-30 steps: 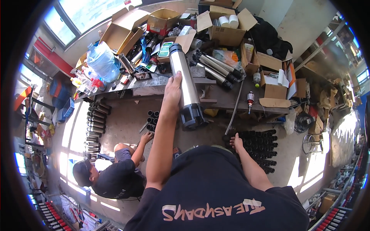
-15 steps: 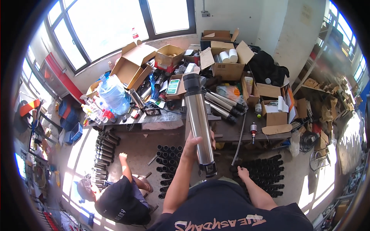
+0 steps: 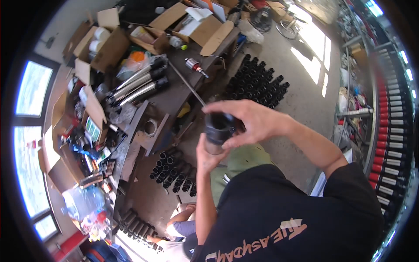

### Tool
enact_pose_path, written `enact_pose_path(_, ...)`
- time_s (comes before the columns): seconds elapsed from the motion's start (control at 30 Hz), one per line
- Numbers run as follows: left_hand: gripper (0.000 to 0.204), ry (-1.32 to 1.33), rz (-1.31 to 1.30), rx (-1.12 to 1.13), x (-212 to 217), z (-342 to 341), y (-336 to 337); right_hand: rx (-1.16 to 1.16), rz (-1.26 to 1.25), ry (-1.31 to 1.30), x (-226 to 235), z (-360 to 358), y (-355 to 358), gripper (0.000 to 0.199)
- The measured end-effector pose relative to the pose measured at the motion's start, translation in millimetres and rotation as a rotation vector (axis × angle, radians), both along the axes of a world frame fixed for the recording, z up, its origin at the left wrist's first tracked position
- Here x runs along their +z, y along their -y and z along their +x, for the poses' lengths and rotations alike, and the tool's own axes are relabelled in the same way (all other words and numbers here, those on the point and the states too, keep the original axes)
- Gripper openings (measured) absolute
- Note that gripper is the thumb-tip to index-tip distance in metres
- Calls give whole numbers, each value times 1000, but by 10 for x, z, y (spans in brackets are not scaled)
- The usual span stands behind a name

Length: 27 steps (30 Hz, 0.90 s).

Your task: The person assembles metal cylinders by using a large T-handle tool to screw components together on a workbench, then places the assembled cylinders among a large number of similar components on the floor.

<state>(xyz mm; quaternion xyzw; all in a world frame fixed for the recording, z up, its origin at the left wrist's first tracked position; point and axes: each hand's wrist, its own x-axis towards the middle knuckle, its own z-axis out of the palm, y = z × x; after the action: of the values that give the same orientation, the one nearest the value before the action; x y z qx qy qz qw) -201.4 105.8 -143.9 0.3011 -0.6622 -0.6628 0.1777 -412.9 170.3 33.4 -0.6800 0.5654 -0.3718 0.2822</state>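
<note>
A metal cylinder with a black end stands nearly end-on to me in front of my chest. Around its bare metal part, the fingers of my left hand are closed. My right hand arches over the black end, its thumb on one side and fingers on the other, gripping it. The cylinder's lower length is hidden by my hands and clothes. A thin metal rod slants from the workbench to behind my right fingertips; whether they touch cannot be told.
The cluttered workbench holds several metal cylinders, cardboard boxes and a red-and-silver motor part. Black cylindrical parts stand in rows on the floor. A co-worker's leg shows below. Red and black cylinders line the right.
My view and body have turned right, so the bench now lies at left. The cylinder has tipped end-on toward me. My right hand has come up from low down onto its black end.
</note>
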Motion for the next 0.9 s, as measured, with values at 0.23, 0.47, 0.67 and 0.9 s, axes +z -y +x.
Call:
enact_pose_path(0.23, 84, 679, -171, -75, -2531, -253, -981, -603, 868, -173, -3629, -43, -900, 55)
enact_pose_path(0.47, 21, 957, 365, 266, -3544, 2057, -1524, -1260, 1017, -230, -7079, -579, -867, 60)
enact_pose_path(0.67, 23, 1112, 705, 777, -3691, 3635, -2225, -1334, 987, -437, -7182, -908, -802, 62)
enact_pose_path(0.9, 53, 1414, 347, 498, -4429, 3344, -1803, -1092, 807, -122, -6633, -1213, -988, 42)
